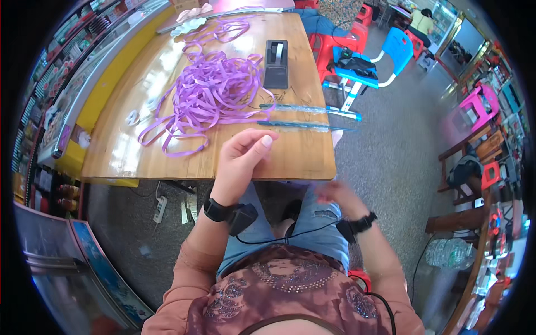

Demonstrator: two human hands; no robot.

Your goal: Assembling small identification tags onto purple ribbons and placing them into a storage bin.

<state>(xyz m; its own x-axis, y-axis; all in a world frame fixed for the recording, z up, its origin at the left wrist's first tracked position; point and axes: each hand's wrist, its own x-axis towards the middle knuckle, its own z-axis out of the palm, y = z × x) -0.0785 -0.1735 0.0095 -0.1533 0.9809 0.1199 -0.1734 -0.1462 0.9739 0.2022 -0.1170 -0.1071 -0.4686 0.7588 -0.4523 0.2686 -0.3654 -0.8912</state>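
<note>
My left hand sits at the near edge of the wooden surface, fingers loosely curled, thumb to forefinger; if it pinches anything I can't tell. Right hand is blurred, low over my lap, w/ its grip unreadable. The tangled pile of purple ribbon strips lies far-left of my left hand, mostly unsorted. Two thin blue sticks lie just beyond my fingers. Black tape dispenser stands farther back. Looks early: most ribbon left.

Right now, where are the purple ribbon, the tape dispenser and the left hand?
purple ribbon (215, 92): head view, middle of the tangled pile.
tape dispenser (276, 64): head view, its black top.
left hand (241, 159): head view, back of the hand.
</note>
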